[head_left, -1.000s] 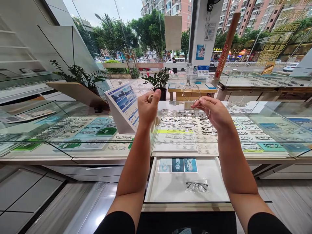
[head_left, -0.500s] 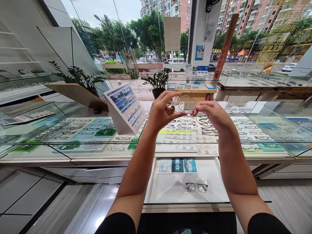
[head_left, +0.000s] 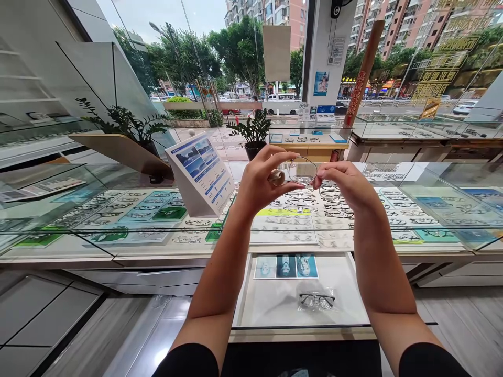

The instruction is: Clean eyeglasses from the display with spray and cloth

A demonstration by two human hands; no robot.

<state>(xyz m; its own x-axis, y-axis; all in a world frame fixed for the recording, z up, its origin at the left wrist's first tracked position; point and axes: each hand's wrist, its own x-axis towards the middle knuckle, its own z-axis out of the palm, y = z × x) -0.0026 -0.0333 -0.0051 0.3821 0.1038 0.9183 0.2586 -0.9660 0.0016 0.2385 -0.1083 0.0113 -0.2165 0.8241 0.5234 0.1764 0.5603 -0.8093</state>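
A pair of thin-framed eyeglasses (head_left: 302,158) is held up above the glass counter between my two hands. My left hand (head_left: 262,178) pinches the rim of one lens from above and below with thumb and finger. Tucked in the left palm is a small rolled beige cloth (head_left: 277,178). My right hand (head_left: 342,182) closes thumb and fingers at the middle of the frame, and the other lens shows partly below those fingers. Under my forearms, an open drawer (head_left: 275,309) holds a pair of dark-rimmed glasses (head_left: 316,301) in a clear bag.
The glass display counter (head_left: 153,230) with rows of eyeglasses spans left to right. A standing desk calendar (head_left: 202,175) is left of my left hand. Beyond stand a potted plant (head_left: 253,131) and a large window. A picture card (head_left: 286,266) lies at the drawer's back.
The eyeglasses have turned slightly, so the lens rim faces me more fully. My left fingers have shifted a little to the right along the rim. Both hands keep their hold.
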